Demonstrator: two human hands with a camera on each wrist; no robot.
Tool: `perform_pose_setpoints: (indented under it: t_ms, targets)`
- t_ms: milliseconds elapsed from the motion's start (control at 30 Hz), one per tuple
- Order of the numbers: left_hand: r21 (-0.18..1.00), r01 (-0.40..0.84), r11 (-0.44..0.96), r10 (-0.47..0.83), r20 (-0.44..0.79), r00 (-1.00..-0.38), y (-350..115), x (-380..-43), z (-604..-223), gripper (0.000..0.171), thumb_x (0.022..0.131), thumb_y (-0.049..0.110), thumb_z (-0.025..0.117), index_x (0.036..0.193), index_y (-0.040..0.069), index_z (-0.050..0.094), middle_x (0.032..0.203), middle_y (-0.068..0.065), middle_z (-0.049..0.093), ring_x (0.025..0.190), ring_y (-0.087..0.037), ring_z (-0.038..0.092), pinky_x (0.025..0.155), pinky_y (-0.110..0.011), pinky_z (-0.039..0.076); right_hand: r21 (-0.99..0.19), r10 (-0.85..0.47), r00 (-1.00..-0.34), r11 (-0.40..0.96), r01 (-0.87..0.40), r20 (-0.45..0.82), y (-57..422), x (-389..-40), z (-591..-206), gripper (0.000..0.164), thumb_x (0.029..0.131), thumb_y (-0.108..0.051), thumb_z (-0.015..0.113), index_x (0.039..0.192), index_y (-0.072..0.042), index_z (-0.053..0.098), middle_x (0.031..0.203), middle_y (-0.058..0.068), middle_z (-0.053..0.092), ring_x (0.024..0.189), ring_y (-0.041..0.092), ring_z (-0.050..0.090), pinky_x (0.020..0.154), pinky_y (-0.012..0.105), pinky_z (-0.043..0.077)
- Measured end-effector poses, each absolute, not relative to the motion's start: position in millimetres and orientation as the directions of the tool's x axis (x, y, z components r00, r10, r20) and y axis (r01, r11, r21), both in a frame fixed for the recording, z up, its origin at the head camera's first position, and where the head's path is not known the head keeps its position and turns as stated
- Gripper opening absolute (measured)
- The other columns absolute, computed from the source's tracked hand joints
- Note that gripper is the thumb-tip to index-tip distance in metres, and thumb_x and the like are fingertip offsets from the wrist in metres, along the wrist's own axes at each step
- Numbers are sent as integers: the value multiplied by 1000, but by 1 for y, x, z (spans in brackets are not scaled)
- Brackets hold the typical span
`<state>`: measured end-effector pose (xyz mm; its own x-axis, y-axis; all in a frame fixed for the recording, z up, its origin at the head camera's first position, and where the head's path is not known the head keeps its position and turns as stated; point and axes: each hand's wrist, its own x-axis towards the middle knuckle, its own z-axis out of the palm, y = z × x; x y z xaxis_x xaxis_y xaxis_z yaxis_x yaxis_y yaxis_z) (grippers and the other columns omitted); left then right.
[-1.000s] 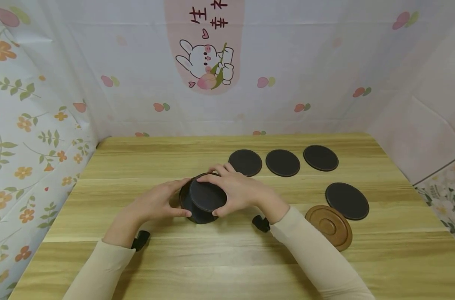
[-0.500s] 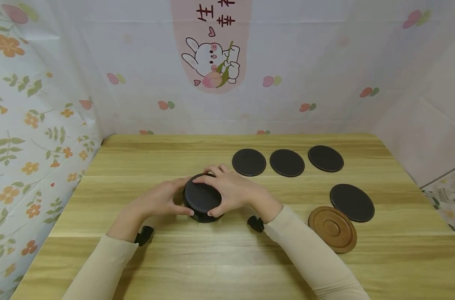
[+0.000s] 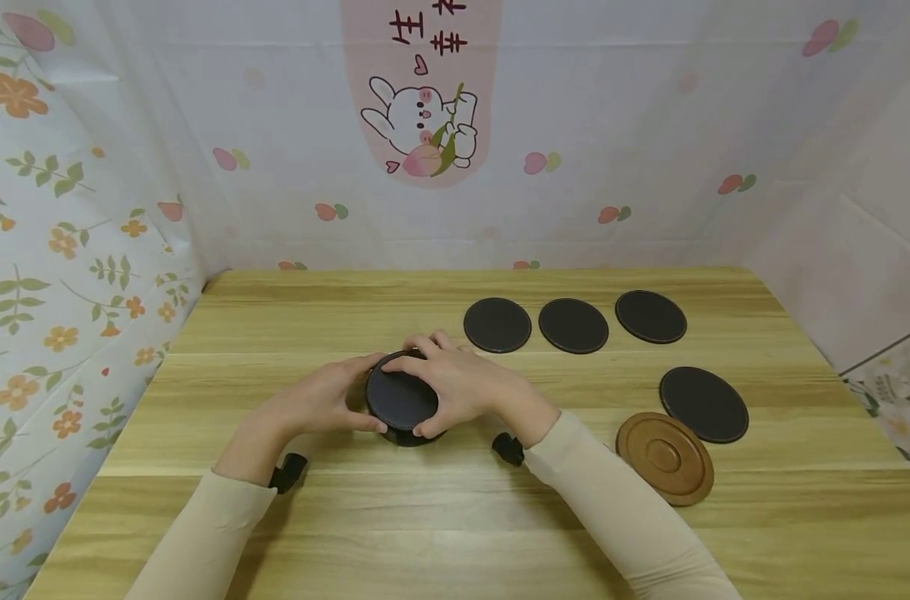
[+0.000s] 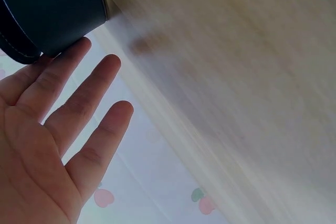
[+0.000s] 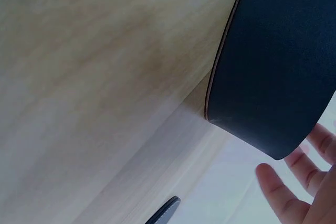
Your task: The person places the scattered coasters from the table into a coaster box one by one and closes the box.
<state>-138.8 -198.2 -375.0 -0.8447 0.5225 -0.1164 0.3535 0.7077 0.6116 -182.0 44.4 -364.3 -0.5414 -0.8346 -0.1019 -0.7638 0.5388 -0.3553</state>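
A round black stitched coaster [image 3: 401, 400] lies on top of a black leather coaster holder [image 3: 407, 438], about level with its mouth. My right hand [image 3: 466, 380] holds the coaster from the right, its thumb at the near edge and fingers over the far side. On the left, my left hand [image 3: 316, 404] holds the holder between its thumb in front and index finger behind. The left wrist view shows the fingertips [image 4: 84, 45] against the holder's wall, the other fingers spread. In the right wrist view the holder's wall [image 5: 273, 66] stands on the table; its inside is hidden.
Three black coasters [image 3: 497, 325] [image 3: 573, 326] [image 3: 651, 317] lie in a row behind the right hand. Another black coaster [image 3: 703, 405] lies at the right, touching or overlapping a brown round lid [image 3: 665, 458] with a central knob. A patterned curtain [image 3: 612, 125] stands behind the wooden table [image 3: 440, 533].
My right hand has brought the coaster left and down, from tilted and off-centre to squarely over the holder. In the last half second it barely moves. The left hand stays at the holder.
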Motion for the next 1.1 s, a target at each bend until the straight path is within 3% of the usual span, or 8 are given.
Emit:
perform_pose_setpoints:
  t_ms: [500, 867, 1100]
  targets:
    - [604, 332, 725, 500, -130, -856, -198, -137, -374, 100, 79, 49, 81, 155, 7, 33, 155, -15, 42, 141, -36, 44, 112, -56, 39, -322, -824, -548, 563, -761, -144, 42, -181, -362, 79, 79, -46, 79, 149, -32, 44, 155, 2, 30, 133, 23, 31, 92, 49, 49]
    - [591, 324, 739, 491, -143, -859, -196, -136, -374, 99, 78, 45, 83, 155, 7, 33, 154, -15, 44, 140, -35, 44, 112, -56, 40, -348, -847, -522, 521, -779, -100, 53, -182, -363, 81, 79, -50, 80, 148, -28, 45, 154, 1, 35, 133, 23, 34, 100, 43, 50]
    - [581, 331, 744, 493, -142, -859, -196, -136, -374, 99, 79, 46, 83, 155, 5, 33, 153, -16, 45, 140, -37, 44, 112, -57, 39, -360, -809, -582, 570, -739, -85, 76, -191, -356, 79, 80, -49, 80, 148, -26, 46, 156, 7, 36, 136, 27, 36, 103, 52, 47]
